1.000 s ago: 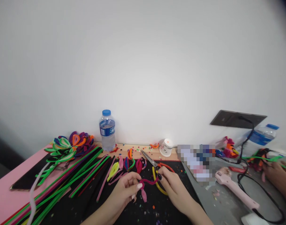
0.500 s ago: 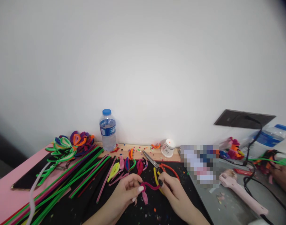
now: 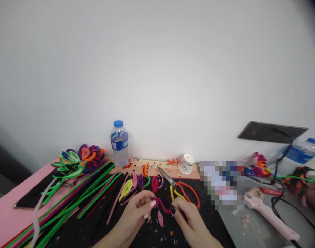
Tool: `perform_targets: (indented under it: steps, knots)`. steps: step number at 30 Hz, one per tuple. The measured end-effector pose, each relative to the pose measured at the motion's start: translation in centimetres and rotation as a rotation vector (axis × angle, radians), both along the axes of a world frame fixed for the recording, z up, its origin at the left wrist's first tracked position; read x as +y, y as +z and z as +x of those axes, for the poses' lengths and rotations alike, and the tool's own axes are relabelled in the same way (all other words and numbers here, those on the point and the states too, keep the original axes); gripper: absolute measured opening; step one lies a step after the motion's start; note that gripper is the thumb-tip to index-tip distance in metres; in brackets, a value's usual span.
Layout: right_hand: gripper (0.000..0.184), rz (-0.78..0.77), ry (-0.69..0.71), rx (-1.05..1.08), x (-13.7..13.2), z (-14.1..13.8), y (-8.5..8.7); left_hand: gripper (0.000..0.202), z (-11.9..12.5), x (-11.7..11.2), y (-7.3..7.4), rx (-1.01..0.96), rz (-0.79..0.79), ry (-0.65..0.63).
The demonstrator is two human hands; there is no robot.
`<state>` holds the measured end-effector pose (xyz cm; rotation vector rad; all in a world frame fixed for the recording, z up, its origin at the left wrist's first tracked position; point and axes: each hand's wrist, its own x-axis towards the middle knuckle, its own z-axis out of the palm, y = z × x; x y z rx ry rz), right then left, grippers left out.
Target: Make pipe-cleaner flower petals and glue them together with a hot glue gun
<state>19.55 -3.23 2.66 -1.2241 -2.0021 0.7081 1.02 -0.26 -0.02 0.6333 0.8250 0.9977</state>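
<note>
A magenta pipe cleaner (image 3: 163, 205) hangs in a shallow curve between my two hands. My left hand (image 3: 139, 214) pinches its curled end between thumb and forefinger. At the other end, my right hand (image 3: 186, 217) grips it between thumb and finger. Just below the strand lies a small pink pipe-cleaner petal (image 3: 160, 218) on the black mat. Beyond my right hand rest scissors (image 3: 176, 186) with red handles, blades apart, and a bent yellow pipe cleaner (image 3: 172, 193). Folded pieces, among them a yellow bundle (image 3: 126, 190) and a magenta bundle (image 3: 155, 184), lie past my left hand.
Long pipe cleaners (image 3: 77, 203) and a green-orange pipe-cleaner flower (image 3: 72, 163) lie left. A water bottle (image 3: 119, 144) and an upturned paper cup (image 3: 185, 164) stand by the wall. A pink glue gun (image 3: 271, 215) with a black cord lies right, near another person's hand (image 3: 314, 194).
My right hand has moved slightly left and down, so the magenta strand now sags more. My left hand keeps its pinch, its fingers shifted a little.
</note>
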Motion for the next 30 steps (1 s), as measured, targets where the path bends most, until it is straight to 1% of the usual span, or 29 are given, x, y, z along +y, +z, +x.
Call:
perform_targets:
  steps: [5,9,17,25,30]
  knots:
    - [0.017,0.068,0.069,0.048,-0.2,-0.4,-0.1,0.029,-0.1,0.2,0.0,-0.012,-0.027,0.017]
    - [0.015,0.113,0.067,0.076,-0.3,-0.7,-0.3,0.033,0.0,0.3,-0.2,-0.020,-0.020,0.011]
    - [0.014,0.107,0.053,0.138,-0.6,-1.3,-0.4,0.035,0.0,0.1,-0.1,-0.004,0.007,0.028]
    - [0.015,0.119,0.030,0.131,-0.6,-1.3,-0.7,0.034,0.0,0.1,-0.5,-0.020,-0.003,0.031]
    - [0.016,0.124,0.029,0.114,-0.6,-1.3,-0.9,0.036,0.0,0.1,-0.4,-0.019,-0.021,0.039]
